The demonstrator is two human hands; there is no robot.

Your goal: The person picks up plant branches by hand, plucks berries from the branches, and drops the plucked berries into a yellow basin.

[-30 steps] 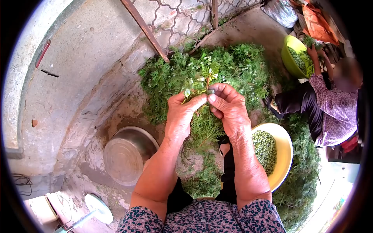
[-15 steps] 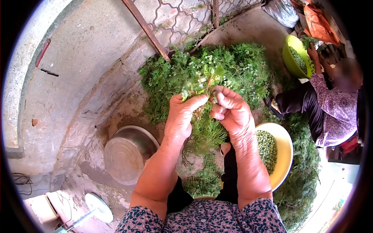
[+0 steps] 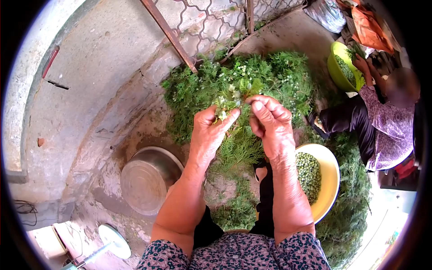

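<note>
My left hand [image 3: 209, 130] pinches a leafy conifer sprig [image 3: 240, 92] that bears pale green cones, held up in front of me. Close by on the right, my right hand [image 3: 274, 123] has its thumb and forefinger closed at the sprig's reddish stem; whatever lies between those fingertips is too small to make out. Below the hands hang more flat green fronds [image 3: 243, 148]. Beside my right forearm stands a yellow basin [image 3: 330, 180] holding many small green cones [image 3: 308, 175], partly covered by the arm.
A big heap of cut conifer branches [image 3: 283, 81] lies ahead, near a metal lattice [image 3: 216, 22]. An upturned metal pot [image 3: 144, 184] sits on the left. At right, a seated person [image 3: 387, 117] works over a yellow-green basin [image 3: 334, 67]. More greenery [image 3: 346, 207] lies along the right.
My right hand has turned, its fingers curling in more, and its fingertips have moved slightly up at the stem. My left hand and the sprig have shifted slightly. The other person's hand has moved a little.
</note>
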